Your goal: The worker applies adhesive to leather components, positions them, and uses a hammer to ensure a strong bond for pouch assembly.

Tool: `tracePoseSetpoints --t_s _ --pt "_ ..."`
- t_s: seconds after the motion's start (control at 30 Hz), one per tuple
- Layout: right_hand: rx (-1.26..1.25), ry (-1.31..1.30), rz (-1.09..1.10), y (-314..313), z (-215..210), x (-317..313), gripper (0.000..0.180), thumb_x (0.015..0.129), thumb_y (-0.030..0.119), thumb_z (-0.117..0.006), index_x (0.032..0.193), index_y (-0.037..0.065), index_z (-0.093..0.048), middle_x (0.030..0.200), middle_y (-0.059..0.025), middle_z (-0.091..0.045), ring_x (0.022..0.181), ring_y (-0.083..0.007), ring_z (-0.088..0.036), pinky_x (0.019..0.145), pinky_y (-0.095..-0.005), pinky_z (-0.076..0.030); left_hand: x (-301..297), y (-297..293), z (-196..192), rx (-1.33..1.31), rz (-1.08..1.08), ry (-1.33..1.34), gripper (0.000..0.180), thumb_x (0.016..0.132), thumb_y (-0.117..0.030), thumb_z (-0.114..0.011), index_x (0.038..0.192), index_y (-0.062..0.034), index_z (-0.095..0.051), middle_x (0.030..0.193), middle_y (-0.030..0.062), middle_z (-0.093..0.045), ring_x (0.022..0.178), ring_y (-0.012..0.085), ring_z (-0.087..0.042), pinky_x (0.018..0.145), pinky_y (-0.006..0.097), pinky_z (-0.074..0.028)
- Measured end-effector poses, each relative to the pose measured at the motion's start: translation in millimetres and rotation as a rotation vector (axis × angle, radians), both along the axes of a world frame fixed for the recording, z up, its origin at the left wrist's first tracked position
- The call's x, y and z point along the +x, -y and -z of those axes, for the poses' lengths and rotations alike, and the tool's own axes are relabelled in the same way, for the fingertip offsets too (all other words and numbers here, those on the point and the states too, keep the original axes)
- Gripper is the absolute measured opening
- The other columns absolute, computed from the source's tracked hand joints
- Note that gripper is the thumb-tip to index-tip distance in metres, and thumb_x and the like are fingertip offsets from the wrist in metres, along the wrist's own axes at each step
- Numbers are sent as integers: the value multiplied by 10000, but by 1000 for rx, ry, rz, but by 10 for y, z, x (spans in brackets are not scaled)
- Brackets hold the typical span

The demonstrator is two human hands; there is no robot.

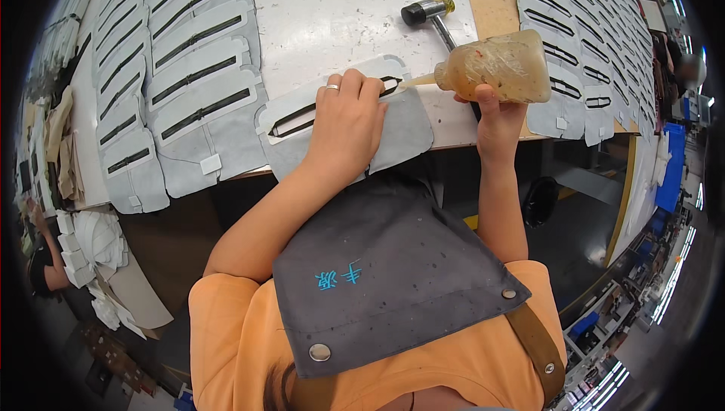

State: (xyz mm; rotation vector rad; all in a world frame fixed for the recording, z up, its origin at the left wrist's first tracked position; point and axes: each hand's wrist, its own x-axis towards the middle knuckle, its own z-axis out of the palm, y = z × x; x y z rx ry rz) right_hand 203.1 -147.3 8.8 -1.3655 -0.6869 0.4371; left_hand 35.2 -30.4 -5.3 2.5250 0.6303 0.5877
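Observation:
My left hand (349, 120) presses on a grey panel (404, 128) at the table's near edge, its fingers bent and together over a long slot edged in black. The fingertips and thumb are largely hidden. My right hand (495, 116) is closed around a translucent, yellowish squeeze bottle (498, 67), scuffed and tilted nearly level. Its thin nozzle (419, 81) points left, with the tip at the right end of the slot. Behind the bottle lies a hammer (430, 15) with one black and one yellow face, its handle partly covered.
Overlapping rows of similar grey panels (208, 79) cover the left of the white tabletop (332, 3). More panels (566, 49) lie in rows on the right. A round black object (540, 201) sits below the table. At far left, another person's arm (54, 260) shows beside white pieces (98, 241).

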Motion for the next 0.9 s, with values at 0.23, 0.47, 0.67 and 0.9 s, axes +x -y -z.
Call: tracePoseSetpoints --t_s 0.23,0.47,0.67,0.9 --pt "44 -44 -78 81 47 8 562 777 169 -815 1209 11 -492 1084 -68 -618 972 -149 -612 883 -286 -490 -7 -4 44 -106 -17 69 197 787 -49 -655 960 -50 -560 925 116 -501 901 295 -493 762 403 -378" --pt "34 7 -45 65 61 28 575 760 192 -830 1196 5 -506 1064 -70 -623 956 -149 -618 820 -297 -524 11 -14 46 -116 -24 88 178 790 -40 -644 951 -52 -568 923 113 -504 901 294 -493 761 404 -376" --pt "172 -618 -184 42 -74 226 591 824 414 -738 1174 -2 -508 996 -104 -639 753 -194 -641 558 -321 -517 15 -25 44 -123 -21 95 176 789 -39 -640 950 -55 -571 918 111 -502 895 292 -492 757 404 -373" --pt "42 -38 -33 -89 -78 106 551 817 349 -762 1164 7 -506 1001 -91 -627 817 -175 -644 605 -325 -553 4 -4 46 -116 -32 95 151 814 -35 -618 956 -63 -578 910 88 -515 868 275 -499 765 386 -366"
